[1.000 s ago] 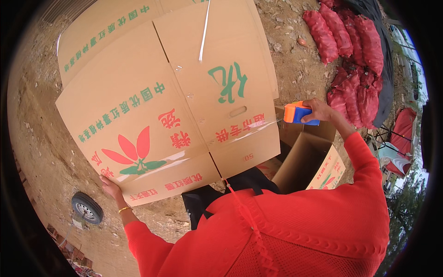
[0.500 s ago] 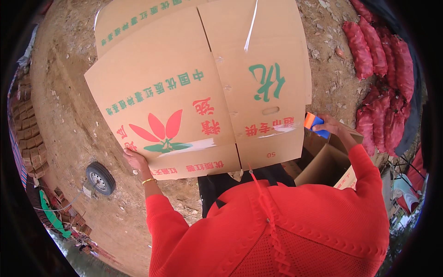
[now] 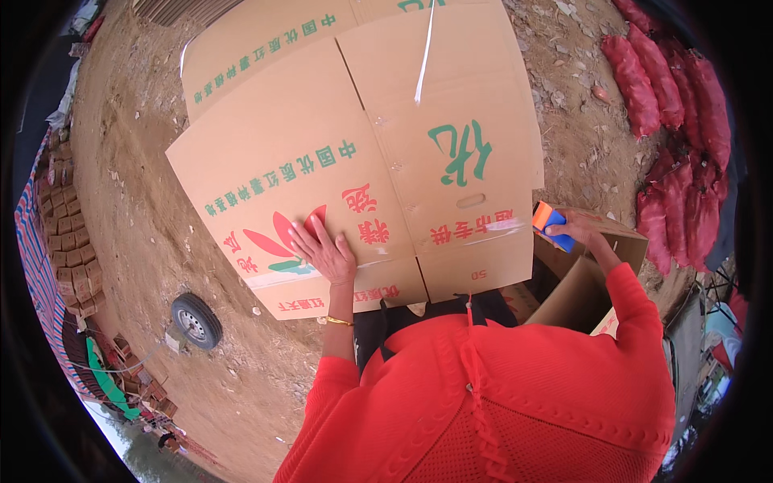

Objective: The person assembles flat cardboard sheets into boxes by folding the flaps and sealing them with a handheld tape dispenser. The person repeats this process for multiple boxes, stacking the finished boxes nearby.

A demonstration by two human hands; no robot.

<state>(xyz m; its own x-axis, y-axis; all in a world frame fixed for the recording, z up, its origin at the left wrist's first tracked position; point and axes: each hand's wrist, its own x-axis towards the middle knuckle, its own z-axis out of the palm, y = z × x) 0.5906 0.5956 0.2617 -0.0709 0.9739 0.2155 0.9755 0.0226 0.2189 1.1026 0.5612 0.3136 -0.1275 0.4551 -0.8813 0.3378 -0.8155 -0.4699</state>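
Flat carton under hand, tape dispenser at its right edge: points of risk

Item one: a flat brown carton, broad, printed in green and red, lying before the person with its near edge at the lap. We cannot see what bears its weight; were that support uneven, the panels could tilt or slide.

Item two: the left hand, released, laid flat with fingers spread on the near left panel, over the red leaf print. It grips nothing. Pressing off-centre, it could push one panel out of line with its neighbour at the near slit, and wrinkle anything stuck across it.

Item three: the right hand, closed around a blue and orange tape dispenser just beside the carton's right edge. We judge a tug here, with the tape uncut, the likeliest cause of lifted or skewed tape; whether it is cut we cannot tell.

Item four: clear tape, glossy in patches across the near panels. Poorly rubbed stretches could peel; dust off the dirt ground would weaken its hold.

Item five: an open box, right and near, below the right forearm. A low elbow could knock it.
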